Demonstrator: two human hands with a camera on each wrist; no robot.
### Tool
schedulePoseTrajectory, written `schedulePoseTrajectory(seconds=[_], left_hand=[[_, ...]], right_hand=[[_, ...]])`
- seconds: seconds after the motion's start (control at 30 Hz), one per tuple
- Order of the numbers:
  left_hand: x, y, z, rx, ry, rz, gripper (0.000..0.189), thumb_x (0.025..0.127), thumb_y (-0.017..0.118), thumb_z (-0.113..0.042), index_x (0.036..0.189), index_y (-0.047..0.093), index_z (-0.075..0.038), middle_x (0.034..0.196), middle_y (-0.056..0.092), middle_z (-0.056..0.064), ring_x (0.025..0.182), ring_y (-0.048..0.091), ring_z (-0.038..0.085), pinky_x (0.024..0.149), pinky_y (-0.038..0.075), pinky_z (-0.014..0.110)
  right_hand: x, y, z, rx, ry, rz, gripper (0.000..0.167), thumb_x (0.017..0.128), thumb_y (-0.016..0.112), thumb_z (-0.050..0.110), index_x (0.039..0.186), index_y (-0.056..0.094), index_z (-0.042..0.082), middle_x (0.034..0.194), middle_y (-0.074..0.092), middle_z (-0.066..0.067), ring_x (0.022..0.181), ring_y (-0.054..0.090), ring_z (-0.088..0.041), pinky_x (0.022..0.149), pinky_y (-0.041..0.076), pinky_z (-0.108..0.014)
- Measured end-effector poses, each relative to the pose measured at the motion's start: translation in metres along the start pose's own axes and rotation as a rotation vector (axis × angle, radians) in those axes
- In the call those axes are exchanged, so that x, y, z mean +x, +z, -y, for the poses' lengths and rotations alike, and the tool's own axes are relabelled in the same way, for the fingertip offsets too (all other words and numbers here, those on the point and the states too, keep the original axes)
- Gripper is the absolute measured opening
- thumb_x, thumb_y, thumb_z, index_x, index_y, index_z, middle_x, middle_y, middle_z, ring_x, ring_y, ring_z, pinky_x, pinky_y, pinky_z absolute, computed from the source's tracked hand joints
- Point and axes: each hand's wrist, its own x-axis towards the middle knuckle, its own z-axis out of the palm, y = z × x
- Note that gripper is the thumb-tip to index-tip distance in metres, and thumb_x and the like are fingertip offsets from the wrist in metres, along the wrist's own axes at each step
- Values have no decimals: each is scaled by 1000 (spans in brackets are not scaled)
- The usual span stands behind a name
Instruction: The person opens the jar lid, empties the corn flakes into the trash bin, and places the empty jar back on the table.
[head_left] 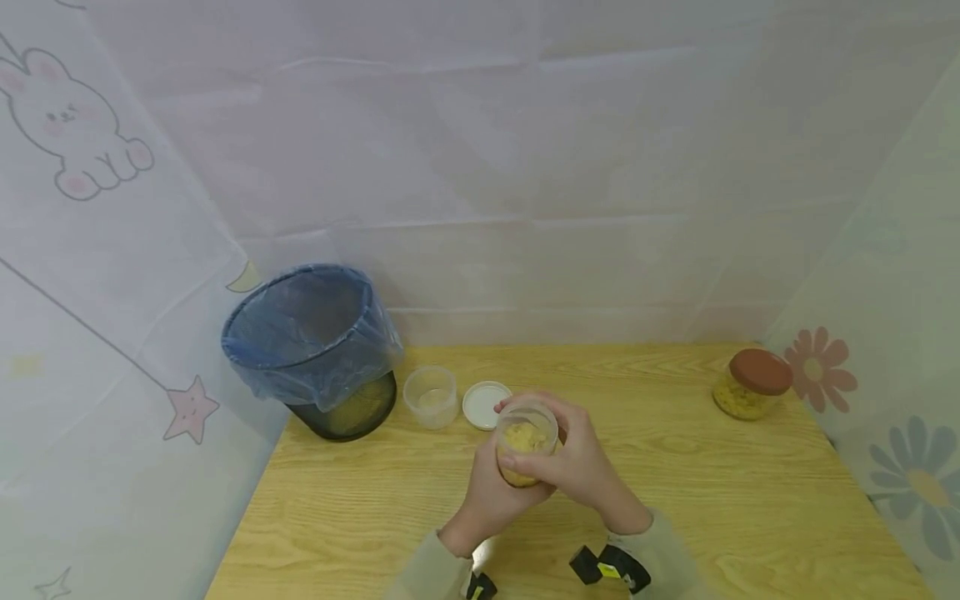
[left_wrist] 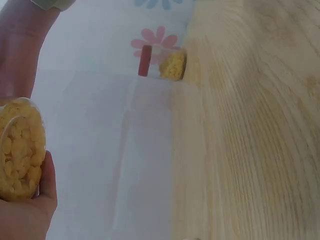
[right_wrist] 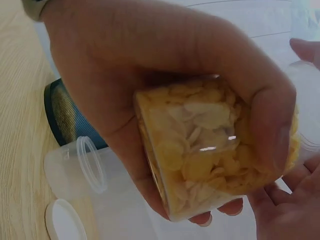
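Observation:
Both hands hold a clear plastic jar [head_left: 525,436] of yellow cereal flakes above the table. My left hand [head_left: 489,493] grips its lower part. In the right wrist view, the left hand [right_wrist: 175,55] wraps the flake-filled body [right_wrist: 192,155], its thumb across the side. My right hand [head_left: 583,450] curls round the upper part, thumb over the front; part of this right hand [right_wrist: 292,202] shows beside the clear upper end. The left wrist view has the flakes [left_wrist: 22,150] at its left edge. Behind the hands lie a white lid [head_left: 483,405] and a clear tub [head_left: 431,398].
A dark mesh bin [head_left: 352,417] lined with a blue bag [head_left: 315,375] stands at the table's left back corner. Far right sits a jar with a red-brown lid [head_left: 761,372], partly filled with yellow flakes. A printed sheet [head_left: 480,167] hangs behind the wooden table [head_left: 712,500].

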Motion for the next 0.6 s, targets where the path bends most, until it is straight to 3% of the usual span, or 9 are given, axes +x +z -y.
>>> schedulePoseTrajectory(seconds=[0.17,0.37,0.6], left_hand=[[-2,2,-1,-10,3,-12,60,79,79,1,133,53,-4,115,64,10,98,65,23,80,58,41],[-6,0,0,-7,-11,-42,60,77,80,4,131,55,-6,109,66,9,94,67,21,76,60,40],[-7,-3,1,15,-44,-53,70,74,81,6,136,53,-9,114,65,8,95,65,20,78,59,38]], right_hand=[[-2,-6,1,14,31,54,60,78,85,6,134,65,12,125,68,-8,116,61,-30,96,44,-61],[-4,-18,-1,-29,24,63,74,74,89,4,141,57,6,131,64,-11,120,59,-28,105,38,-59],[-8,-32,-8,-80,-35,30,68,74,88,-4,136,59,3,130,64,-14,120,59,-25,108,41,-33]])
